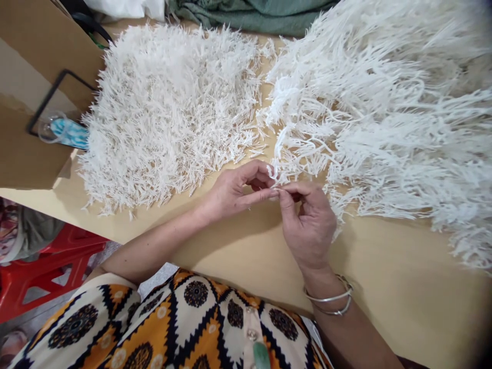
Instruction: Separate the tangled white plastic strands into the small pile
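Observation:
Over the near part of the table, my left hand [234,192] and my right hand [309,220] meet fingertip to fingertip. Both pinch a thin white branching strand [275,187], mostly covered by the fingers. Just beyond the hands, longer white strands [369,118] lie in a large loose heap on the right, its near edge close behind my right hand. To the left spreads a broad pile of short white sprigs [172,113], apart from my left hand. Two bangles circle my right wrist.
A pale wooden table [230,241] carries both piles. At the far left stands a cardboard box [31,102], with a black wire frame and a clear cup with a blue-white item beside it. Green cloth [253,15] lies along the back. A red stool [49,261] is below the left edge.

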Action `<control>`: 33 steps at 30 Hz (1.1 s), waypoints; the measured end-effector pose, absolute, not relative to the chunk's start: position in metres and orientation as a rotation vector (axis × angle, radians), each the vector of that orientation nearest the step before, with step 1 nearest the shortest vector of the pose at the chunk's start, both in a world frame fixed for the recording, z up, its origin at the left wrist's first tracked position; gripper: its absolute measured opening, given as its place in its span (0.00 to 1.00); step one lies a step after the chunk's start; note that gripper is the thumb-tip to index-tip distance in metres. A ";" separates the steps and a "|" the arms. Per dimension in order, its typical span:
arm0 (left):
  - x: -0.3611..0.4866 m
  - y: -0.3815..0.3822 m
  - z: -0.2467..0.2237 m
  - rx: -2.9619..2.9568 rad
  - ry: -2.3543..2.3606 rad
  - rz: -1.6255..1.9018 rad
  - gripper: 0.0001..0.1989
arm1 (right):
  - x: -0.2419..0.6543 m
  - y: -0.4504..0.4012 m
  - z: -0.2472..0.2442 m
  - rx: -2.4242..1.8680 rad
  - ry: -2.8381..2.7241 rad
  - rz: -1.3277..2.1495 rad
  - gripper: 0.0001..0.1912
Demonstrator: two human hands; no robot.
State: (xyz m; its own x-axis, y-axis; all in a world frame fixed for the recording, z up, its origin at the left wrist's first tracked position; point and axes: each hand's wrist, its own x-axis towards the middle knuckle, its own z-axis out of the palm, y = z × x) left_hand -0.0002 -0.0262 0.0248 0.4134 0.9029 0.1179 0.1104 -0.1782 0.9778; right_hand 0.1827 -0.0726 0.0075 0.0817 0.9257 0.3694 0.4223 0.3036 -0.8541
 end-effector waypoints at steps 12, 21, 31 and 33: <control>0.004 -0.029 0.027 1.349 0.633 0.670 0.17 | 0.203 -0.052 -0.012 -1.495 -1.382 0.400 0.09; 0.000 -0.016 0.005 1.192 0.916 0.983 0.22 | 0.191 -0.070 0.011 -1.233 -1.446 0.579 0.05; 0.000 -0.020 0.014 1.348 0.910 0.924 0.23 | 0.188 -0.072 0.005 -1.346 -1.684 0.574 0.05; 0.000 -0.021 0.016 1.397 0.930 0.912 0.22 | 0.187 -0.071 0.004 -1.313 -1.824 0.543 0.07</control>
